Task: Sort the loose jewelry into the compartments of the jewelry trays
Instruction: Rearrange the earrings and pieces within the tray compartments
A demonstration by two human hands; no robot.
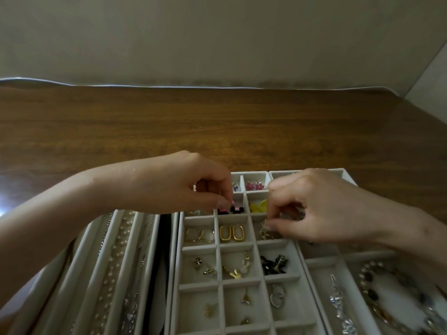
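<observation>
A white grid tray (219,245) with many small compartments lies in the middle, holding earrings. My left hand (183,182) hovers over its upper rows, fingertips pinched at a small pink and black earring (231,207) in the middle column. My right hand (321,206) reaches in from the right, thumb and finger pinched on a gold chain-like piece (267,233) in the right column. Gold rectangular hoops (231,233) lie in the compartment between the hands.
A tray of long slots (116,269) with pearl and chain necklaces lies at left. A tray (314,264) with bracelets and a silver clip lies at right. Brown wooden table (217,126) stretches beyond, ending at a beige wall.
</observation>
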